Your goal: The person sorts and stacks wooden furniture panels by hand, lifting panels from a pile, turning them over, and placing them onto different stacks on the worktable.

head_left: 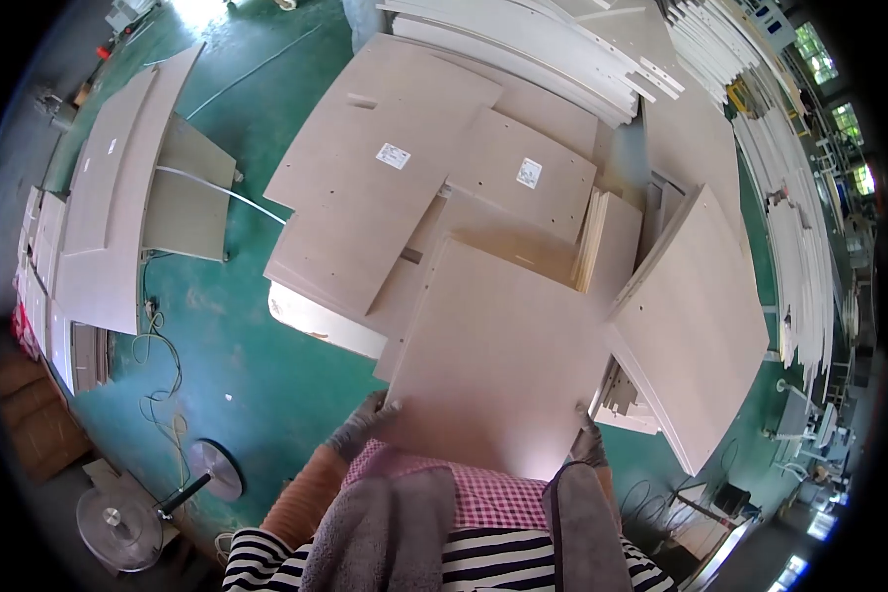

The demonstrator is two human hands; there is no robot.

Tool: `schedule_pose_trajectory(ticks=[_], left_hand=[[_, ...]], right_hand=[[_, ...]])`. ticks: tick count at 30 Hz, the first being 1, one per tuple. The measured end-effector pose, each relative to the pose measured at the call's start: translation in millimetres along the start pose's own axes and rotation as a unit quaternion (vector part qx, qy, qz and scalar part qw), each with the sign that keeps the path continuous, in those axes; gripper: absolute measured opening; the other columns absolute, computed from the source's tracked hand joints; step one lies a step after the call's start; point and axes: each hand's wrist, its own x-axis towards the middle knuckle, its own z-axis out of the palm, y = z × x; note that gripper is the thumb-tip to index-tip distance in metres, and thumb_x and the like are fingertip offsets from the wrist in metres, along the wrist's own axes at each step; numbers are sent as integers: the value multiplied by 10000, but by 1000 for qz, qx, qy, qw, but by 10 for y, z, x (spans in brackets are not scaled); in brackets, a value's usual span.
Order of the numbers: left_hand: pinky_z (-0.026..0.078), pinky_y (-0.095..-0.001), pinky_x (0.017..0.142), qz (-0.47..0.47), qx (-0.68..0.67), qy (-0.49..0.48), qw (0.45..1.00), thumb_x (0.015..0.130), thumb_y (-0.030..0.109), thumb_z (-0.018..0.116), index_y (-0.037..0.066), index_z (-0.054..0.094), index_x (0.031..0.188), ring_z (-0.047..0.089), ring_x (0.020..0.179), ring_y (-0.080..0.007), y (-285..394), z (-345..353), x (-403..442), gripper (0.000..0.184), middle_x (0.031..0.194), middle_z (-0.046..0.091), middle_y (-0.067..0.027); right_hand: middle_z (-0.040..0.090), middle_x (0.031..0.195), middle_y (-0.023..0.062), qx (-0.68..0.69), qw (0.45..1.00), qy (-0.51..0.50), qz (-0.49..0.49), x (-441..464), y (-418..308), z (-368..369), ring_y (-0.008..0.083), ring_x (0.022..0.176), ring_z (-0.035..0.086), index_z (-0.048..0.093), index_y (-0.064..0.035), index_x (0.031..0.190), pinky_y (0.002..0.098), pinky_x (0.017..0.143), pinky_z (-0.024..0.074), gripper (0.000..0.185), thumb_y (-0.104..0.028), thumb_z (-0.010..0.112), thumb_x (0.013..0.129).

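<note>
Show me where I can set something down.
The widest bare patch is green floor between the left boards, the fan and the middle stack, with a cord on its left. The stack's top is open around its labels. It is crowded at right, where an angled board sits beside the held board, and at the far end, among white boards.

A pile of flat, pale brown panels [393, 314] lay before me. On top of it I had a broad panel [365, 197] with a slot [361, 102] and a white label [394, 156], and to its right a smaller panel [503, 148] with a label of its own [529, 174]. I could not tell whether the plain panel [503, 345] I held was resting on the pile. Beyond the pile's left side I saw the green floor [207, 345], where a loose cable [179, 426] lay in curves and the round base of a fan [222, 479] stood.
</note>
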Motion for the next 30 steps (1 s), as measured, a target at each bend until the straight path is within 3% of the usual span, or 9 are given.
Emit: schedule_pose_trajectory(ticks=[2,4,6,9,11,14,18,30], left_hand=[[332,-341,1065,9,6,-30,999,855,507,634,-24,371,1387,440,1256,-241,-155,-145,282,796,1350,484,-158],[381,-336,1031,-3,-65,-52,997,884,452,621,-16,453,1337,503,1193,-215,-242,-198,516,673,1279,552,-138],[426,-327,986,-12,-74,-75,994,892,406,628,-12,515,1283,550,1125,-197,-121,-90,485,584,1214,596,-112],[460,-327,941,-37,-133,-7,990,889,372,643,-6,533,1264,570,1078,-194,-256,-27,463,544,1192,604,-102],[488,-333,896,9,-177,57,982,868,333,677,-6,545,1249,590,1028,-200,-162,195,326,526,1166,613,-107],[500,-330,846,39,-184,52,981,841,326,712,-13,531,1244,596,993,-210,-268,222,117,556,1128,616,-98],[501,-333,839,26,-189,68,979,809,328,745,-19,554,1224,597,994,-216,-217,242,-56,574,1116,622,-108],[506,-325,815,103,-82,99,986,779,450,739,-21,588,1178,602,970,-197,-221,257,-624,635,1090,632,-116]], right_hand=[[505,1339,96,-115,987,-88,-68,427,238,-449,237,1221,490,421,-44,1374,381,1022,409,722,-456,661,833],[430,1419,71,-177,976,-96,-83,596,-26,-372,233,1299,407,354,-45,1423,374,1083,334,807,-519,636,834],[435,1412,73,-222,968,-78,-89,750,-309,-210,233,1291,413,358,-44,1420,375,1077,339,808,-522,638,831],[442,1401,76,-237,965,-49,-105,901,-546,52,234,1281,421,364,-43,1414,376,1068,347,810,-525,642,826],[448,1394,78,-228,966,-40,-117,940,-540,140,235,1274,427,368,-42,1410,376,1061,352,811,-528,645,822],[455,1383,81,-205,972,-41,-107,863,-440,187,236,1263,435,375,-40,1404,377,1052,360,813,-532,648,817],[465,1369,85,-181,979,-50,-78,694,-279,114,238,1249,446,383,-39,1396,378,1040,371,815,-537,653,811],[496,1325,98,-144,985,-50,-84,348,-127,265,243,1206,479,408,-34,1373,380,1002,403,822,-552,668,791]])
